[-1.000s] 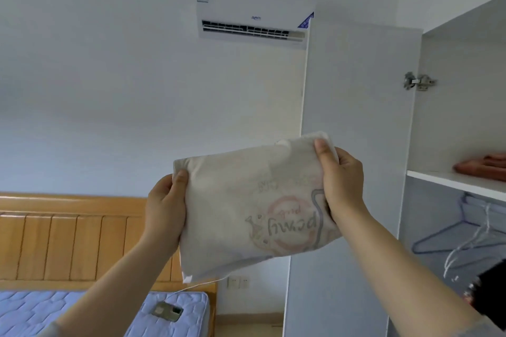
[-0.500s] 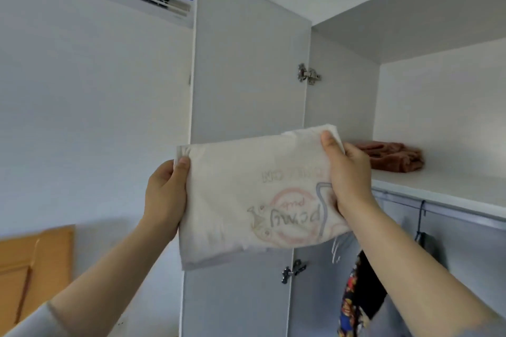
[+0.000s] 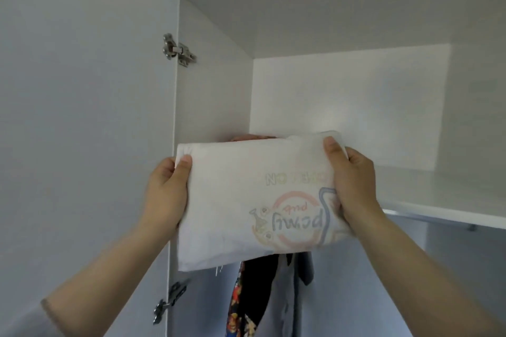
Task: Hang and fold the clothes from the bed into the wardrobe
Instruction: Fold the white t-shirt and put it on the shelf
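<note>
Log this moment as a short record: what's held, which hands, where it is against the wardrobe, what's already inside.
item: folded white shirt, printed logo upside down to the camera
held by: left hand grips the left edge, right hand grips the right edge
position: held up in front of the top shelf
on shelf: reddish garment, only a sliver showing above the shirt
below shelf: dark and patterned clothes hanging
left side: door swung open

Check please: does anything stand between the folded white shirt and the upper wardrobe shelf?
A reddish cloth peeks above the top edge of the shirt, apparently on the shelf behind it; the shelf further right shows bare board.
</note>
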`<state>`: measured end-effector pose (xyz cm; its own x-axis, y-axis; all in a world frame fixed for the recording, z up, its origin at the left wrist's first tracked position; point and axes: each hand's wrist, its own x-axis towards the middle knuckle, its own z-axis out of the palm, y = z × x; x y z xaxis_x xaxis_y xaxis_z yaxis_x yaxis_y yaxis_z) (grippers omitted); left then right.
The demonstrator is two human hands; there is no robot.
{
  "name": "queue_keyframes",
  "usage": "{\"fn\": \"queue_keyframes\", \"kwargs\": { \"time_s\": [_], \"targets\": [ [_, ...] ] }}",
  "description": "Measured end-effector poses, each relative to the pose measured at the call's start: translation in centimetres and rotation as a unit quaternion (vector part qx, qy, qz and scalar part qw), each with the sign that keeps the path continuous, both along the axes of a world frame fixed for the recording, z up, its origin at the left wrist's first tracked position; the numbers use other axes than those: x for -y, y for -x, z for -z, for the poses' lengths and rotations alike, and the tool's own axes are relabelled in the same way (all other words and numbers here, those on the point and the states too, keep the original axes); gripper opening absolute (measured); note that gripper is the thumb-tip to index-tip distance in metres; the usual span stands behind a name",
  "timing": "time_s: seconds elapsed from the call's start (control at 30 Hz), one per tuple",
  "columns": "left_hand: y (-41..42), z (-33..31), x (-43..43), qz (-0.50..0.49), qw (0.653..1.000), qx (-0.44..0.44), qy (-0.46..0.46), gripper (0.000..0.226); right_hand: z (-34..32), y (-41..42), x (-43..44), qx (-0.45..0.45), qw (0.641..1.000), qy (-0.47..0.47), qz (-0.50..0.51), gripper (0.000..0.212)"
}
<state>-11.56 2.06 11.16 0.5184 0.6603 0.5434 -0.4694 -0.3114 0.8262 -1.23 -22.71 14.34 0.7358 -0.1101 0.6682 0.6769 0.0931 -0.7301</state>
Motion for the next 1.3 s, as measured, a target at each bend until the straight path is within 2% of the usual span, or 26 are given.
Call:
{"fn": "queue_keyframes", "kwargs": {
  "time_s": [0.17,0.27,0.47,0.63,0.7,0.77,0.83,0.9,0.97,1.03,1.1,1.23,1.3],
  "targets": [
    [-7.6,-2.4,3.0,0.069,0.998,0.015,-0.005,0.036,-1.9,-5.6,4.3,-0.008,0.999,-0.009,0.03,0.055],
    [-11.7,-3.7,4.8,0.085,0.996,0.014,-0.013,0.035,-3.2,-9.2,6.4,-0.02,0.999,-0.006,0.043,0.061],
    [-18.0,-3.8,6.1,0.105,0.994,0.001,0.0,0.03,-4.6,-15.0,8.5,-0.104,0.991,0.054,0.066,0.055],
    [-22.0,-4.2,5.9,0.025,0.993,-0.05,-0.101,0.03,-5.3,-17.8,9.4,-0.19,0.974,0.114,0.037,0.035],
    [-23.5,-4.6,5.5,0.014,0.985,-0.091,-0.146,0.029,-5.6,-18.5,9.9,-0.235,0.963,0.135,0.003,0.038],
    [-24.7,-4.7,5.0,0.016,0.968,-0.159,-0.191,0.032,-5.4,-18.6,10.3,-0.259,0.944,0.204,0.006,0.042],
    [-25.5,-4.4,4.6,0.024,0.949,-0.217,-0.226,0.035,-5.1,-18.1,10.5,-0.242,0.909,0.332,0.065,0.056],
    [-26.1,-4.2,4.4,0.038,0.945,-0.229,-0.232,0.028,-4.9,-16.6,9.9,-0.164,0.889,0.406,0.131,0.069],
    [-26.2,-4.2,4.1,0.05,0.946,-0.225,-0.228,0.024,-4.8,-14.3,8.6,-0.089,0.888,0.435,0.12,0.058],
    [-26.2,-4.1,3.6,0.038,0.931,-0.221,-0.287,0.046,-4.5,-12.1,7.2,-0.051,0.863,0.499,0.063,0.043],
    [-26.2,-4.0,3.0,0.024,0.92,-0.176,-0.348,0.048,-4.1,-10.6,6.2,-0.028,0.835,0.549,0.014,0.043],
    [-25.8,-3.8,2.3,0.086,0.898,-0.04,-0.429,0.025,-2.5,-9.4,4.6,0.025,0.797,0.603,0.003,0.066],
    [-25.8,-3.7,1.9,0.132,0.873,-0.023,-0.468,0.033,-1.6,-9.8,4.3,0.051,0.788,0.614,0.014,0.065]
  ]
}}
